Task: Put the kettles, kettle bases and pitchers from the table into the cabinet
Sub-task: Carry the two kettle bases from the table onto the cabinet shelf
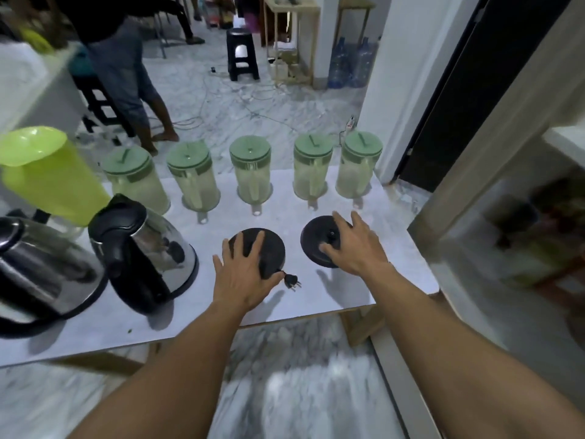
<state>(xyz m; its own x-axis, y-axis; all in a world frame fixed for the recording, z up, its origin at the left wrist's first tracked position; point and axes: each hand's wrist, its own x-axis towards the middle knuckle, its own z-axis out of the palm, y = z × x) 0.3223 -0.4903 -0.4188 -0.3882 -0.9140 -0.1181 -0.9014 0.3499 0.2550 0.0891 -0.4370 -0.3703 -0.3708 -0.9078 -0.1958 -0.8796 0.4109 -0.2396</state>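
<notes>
Left hand lies spread on left kettle base, right hand spread on right kettle base.

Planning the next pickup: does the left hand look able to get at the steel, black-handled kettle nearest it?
Probably yes: the left hand rests on a round black kettle base beside that steel kettle, with only bare white tabletop between them.
</notes>
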